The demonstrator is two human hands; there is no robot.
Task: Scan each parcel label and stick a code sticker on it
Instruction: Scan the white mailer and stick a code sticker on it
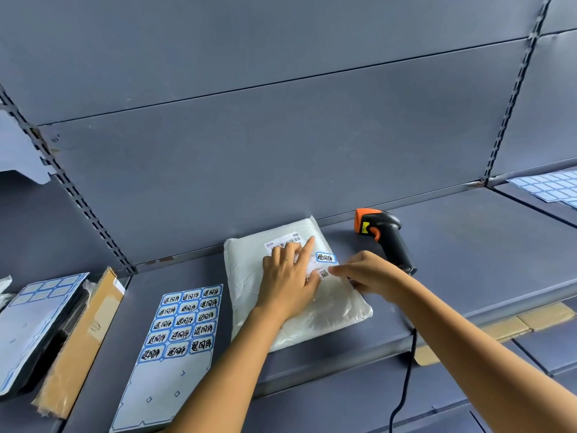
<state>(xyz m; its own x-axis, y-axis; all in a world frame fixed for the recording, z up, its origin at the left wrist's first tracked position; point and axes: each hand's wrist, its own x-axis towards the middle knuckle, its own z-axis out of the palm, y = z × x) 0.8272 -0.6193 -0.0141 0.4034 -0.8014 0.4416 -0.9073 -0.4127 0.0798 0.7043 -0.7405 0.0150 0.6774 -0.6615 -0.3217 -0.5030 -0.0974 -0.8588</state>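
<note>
Left grip (288, 278), a bare hand, lies spread flat on a white parcel (246, 270) in the middle of the frame, forefinger stretched out onto the printed label (282, 244) near its barcode. Right grip (370, 273) reaches in from the lower right with fingers stretched out, one fingertip touching the label just below a blue-edged code sticker (325, 257) stuck there. This hand is blurred, and its lower fingers are hard to make out.

The parcel rests on a grey metal shelf (468, 245). The left hand covers much of the label. Just left of the parcel lies a sticker sheet (184, 323), its lower half peeled. A black and orange scanner (385, 237) lies beside the parcel, right of centre, with its handle partly behind the right hand. At lower left is a cardboard box (84, 335), and another sheet (34, 317) is cut off by the edge. Blank stickers (552, 185) sit at the right edge.
</note>
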